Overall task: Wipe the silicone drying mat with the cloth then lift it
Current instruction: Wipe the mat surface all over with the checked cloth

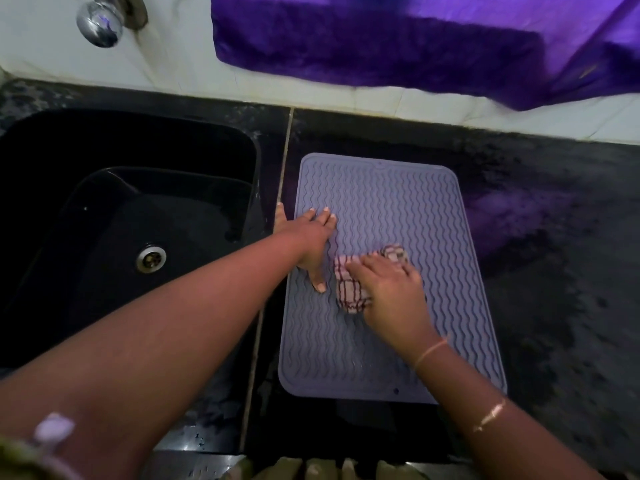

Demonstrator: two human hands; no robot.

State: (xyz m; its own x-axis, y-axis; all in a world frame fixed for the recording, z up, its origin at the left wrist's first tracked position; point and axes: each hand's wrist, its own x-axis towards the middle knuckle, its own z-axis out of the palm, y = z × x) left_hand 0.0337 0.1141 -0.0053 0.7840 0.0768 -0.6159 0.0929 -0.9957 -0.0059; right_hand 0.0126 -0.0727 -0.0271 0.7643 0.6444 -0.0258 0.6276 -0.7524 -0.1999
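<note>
Head view, steeply down (close)

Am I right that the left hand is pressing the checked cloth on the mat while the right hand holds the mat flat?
Not quite: in the head view the right hand presses the checked cloth on the mat, and the left hand holds it flat.

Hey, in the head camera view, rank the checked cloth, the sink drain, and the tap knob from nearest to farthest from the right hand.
From the right hand:
1. Checked cloth, directly under the hand on the mat.
2. Sink drain, to the left, in the black sink.
3. Tap knob, far upper left on the wall.
</note>
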